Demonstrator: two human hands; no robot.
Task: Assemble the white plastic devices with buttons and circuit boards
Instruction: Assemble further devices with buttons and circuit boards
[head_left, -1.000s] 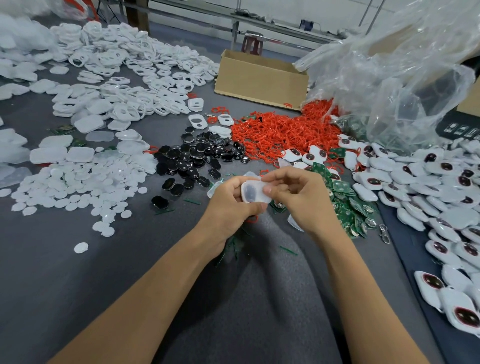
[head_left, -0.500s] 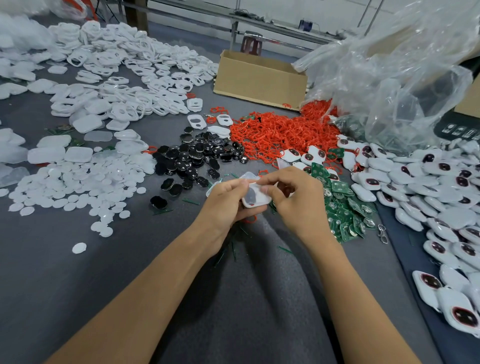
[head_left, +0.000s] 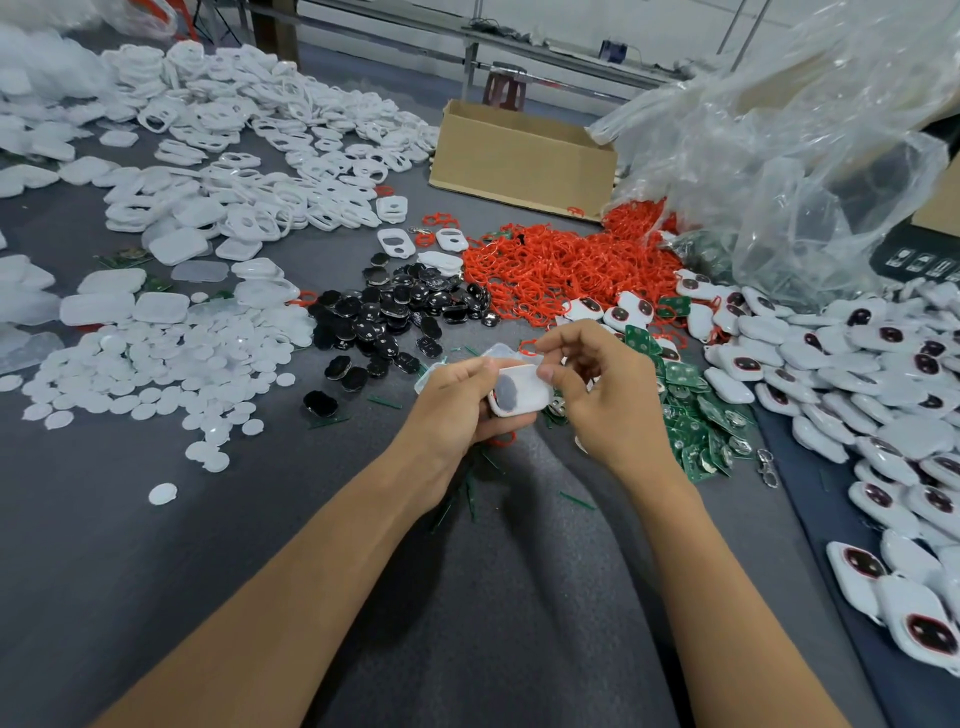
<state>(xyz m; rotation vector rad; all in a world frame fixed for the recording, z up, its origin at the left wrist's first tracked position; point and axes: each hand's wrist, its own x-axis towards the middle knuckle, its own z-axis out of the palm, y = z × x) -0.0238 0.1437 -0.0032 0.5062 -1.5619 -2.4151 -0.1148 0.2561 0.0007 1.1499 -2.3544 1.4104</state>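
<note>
Head view, looking down at 2 bare hands working above a grey cloth table (head_left: 260, 519). The left hand (head_left: 457, 400) had its fingers curled tightly round a white shell (head_left: 524, 395), gripping it from the left and below. The right hand (head_left: 613, 395) pinched the shell's upper right edge, thumb pressed on the rim and index finger curled close above it. A small red ring (head_left: 529, 347) sat at that index fingertip; whether it was held or lay behind could not be told.

1 second before, the shell showed a plain white face. It had since been turned over, and a dark oval button (head_left: 506, 392) faced the camera, which suggested the button was seated and the unit was being checked or readied for its next part.

Just right of the hands lay green circuit boards (head_left: 696, 410). Beyond them spread black buttons (head_left: 395, 317) and a heap of red rings (head_left: 545, 270). Finished devices (head_left: 857, 364) were piled at far right, white discs (head_left: 156, 364) at left, a cardboard box (head_left: 519, 156) and a clear plastic bag (head_left: 805, 156) behind.
</note>
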